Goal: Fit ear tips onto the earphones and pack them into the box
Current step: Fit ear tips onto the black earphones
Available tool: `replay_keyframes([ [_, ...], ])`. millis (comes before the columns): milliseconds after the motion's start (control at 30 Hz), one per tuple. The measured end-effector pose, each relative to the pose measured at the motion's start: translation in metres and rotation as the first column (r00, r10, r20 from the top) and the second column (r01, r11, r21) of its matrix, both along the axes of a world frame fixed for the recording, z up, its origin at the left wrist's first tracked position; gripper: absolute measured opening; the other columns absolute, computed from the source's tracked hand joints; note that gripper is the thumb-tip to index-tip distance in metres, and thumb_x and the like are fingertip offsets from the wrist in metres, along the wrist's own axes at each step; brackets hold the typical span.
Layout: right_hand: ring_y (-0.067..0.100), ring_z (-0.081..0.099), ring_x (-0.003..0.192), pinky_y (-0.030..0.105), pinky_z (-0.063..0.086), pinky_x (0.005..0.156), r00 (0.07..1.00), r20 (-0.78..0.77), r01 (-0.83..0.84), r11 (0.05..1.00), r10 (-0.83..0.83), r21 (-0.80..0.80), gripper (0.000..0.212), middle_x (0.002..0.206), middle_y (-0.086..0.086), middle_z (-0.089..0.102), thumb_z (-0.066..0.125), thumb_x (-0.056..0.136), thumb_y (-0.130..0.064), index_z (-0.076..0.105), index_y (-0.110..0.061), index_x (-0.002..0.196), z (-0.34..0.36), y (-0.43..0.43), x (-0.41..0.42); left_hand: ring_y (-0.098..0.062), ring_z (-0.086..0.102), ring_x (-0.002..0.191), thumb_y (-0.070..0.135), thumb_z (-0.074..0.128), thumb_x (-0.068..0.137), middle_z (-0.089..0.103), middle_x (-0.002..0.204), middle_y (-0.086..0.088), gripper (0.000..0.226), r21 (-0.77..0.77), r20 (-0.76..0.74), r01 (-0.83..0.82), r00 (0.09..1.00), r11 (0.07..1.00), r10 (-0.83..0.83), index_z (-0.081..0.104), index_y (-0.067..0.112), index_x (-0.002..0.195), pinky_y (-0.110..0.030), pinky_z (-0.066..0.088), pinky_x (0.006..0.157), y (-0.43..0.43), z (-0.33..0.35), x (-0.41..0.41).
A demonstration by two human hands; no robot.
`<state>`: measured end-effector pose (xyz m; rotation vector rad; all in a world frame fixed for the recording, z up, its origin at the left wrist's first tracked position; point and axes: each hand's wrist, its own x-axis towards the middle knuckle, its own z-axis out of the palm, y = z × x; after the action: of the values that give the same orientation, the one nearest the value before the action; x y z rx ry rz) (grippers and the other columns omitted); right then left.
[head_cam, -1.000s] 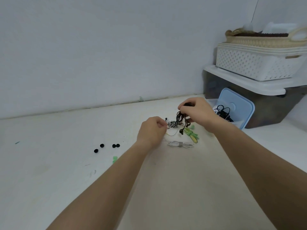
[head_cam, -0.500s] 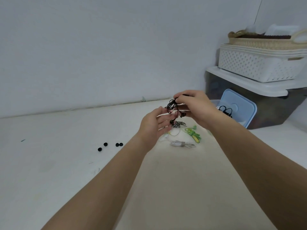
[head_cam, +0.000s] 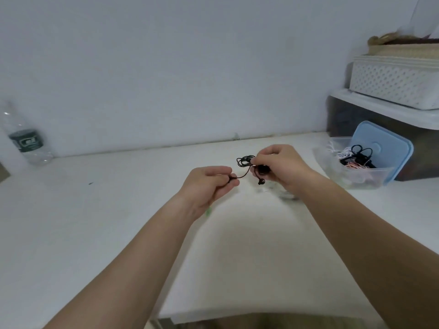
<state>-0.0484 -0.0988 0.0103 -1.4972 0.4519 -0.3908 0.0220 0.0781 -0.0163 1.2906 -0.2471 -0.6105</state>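
Over the bench [head_cam: 95, 210]: my left hand [head_cam: 209, 186] pinches 1 end of the black earphones [head_cam: 244, 160] cable. My right hand [head_cam: 282, 167] grips the coiled bundle, 1 earbud [head_cam: 261, 181] dangling below. Farther right, the clear box [head_cam: 370, 178] sits open, cables inside.

Black earphones [head_cam: 247, 162], blue lid [head_cam: 382, 150], white table [head_cam: 95, 210].

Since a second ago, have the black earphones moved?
Yes: black earphones are lifted off the table and further left of the clear box, stretched between right hand and left hand.
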Motion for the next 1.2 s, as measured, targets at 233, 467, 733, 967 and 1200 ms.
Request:
replay_keyframes([
  [233,0.024,0.068,0.065,0.032,0.060,0.060,0.972,-0.230,-0.104,0.963,0.045,-0.249,0.018,0.070,0.012,0.068,0.081,0.076,-0.001,0.063,-0.007,0.077,-0.035,0.020,-0.011,-0.015,0.072,0.077,-0.009,0.066,0.087,0.077,0.096,-0.012,0.019,0.225,0.288,-0.036,0.957,0.974,-0.031,0.070,0.004,0.100,-0.022,0.059,0.075,0.024,-0.009,0.004],
  [467,0.015,0.060,0.083,0.031,0.049,0.070,0.923,-0.343,-0.220,0.489,-0.177,-0.844,0.017,0.085,-0.011,0.061,0.074,0.073,-0.032,0.060,-0.029,0.084,-0.044,0.022,-0.011,-0.018,0.074,0.075,-0.010,0.074,0.081,0.075,0.078,-0.013,0.016,0.307,0.377,-0.073,0.925,0.949,-0.051,0.075,0.005,0.088,-0.022,0.060,0.075,0.018,-0.015,0.003],
  [733,-0.001,0.066,0.070,0.022,0.047,0.069,0.974,-0.147,-0.227,0.753,0.172,-0.617,0.015,0.072,-0.016,0.074,0.069,0.085,-0.015,0.074,-0.027,0.093,-0.037,0.036,0.014,-0.026,0.076,0.088,-0.009,0.071,0.084,0.077,0.091,-0.018,0.016,0.182,0.279,-0.066,0.960,0.981,0.013,0.069,-0.003,0.099,-0.027,0.061,0.080,0.018,-0.016,0.015],
  [967,0.008,0.061,0.063,0.027,0.047,0.067,0.985,-0.124,-0.169,0.843,0.122,-0.511,0.003,0.064,-0.009,0.067,0.074,0.081,-0.019,0.073,-0.022,0.081,-0.044,0.036,0.037,-0.017,0.074,0.080,0.004,0.068,0.090,0.077,0.093,-0.006,0.013,0.369,0.517,-0.203,0.855,0.907,-0.019,0.074,0.013,0.097,-0.026,0.058,0.073,0.039,-0.012,0.051],
  [1200,0.009,0.066,0.068,0.025,0.052,0.067,0.995,-0.062,-0.101,0.862,0.081,-0.497,0.004,0.075,0.003,0.075,0.073,0.082,-0.019,0.072,-0.020,0.086,-0.060,0.037,0.053,-0.002,0.061,0.068,0.023,0.069,0.087,0.070,0.087,0.018,0.012,0.656,0.692,-0.377,0.648,0.654,-0.319,0.074,0.033,0.087,-0.024,0.050,0.070,0.049,-0.024,0.070],
])
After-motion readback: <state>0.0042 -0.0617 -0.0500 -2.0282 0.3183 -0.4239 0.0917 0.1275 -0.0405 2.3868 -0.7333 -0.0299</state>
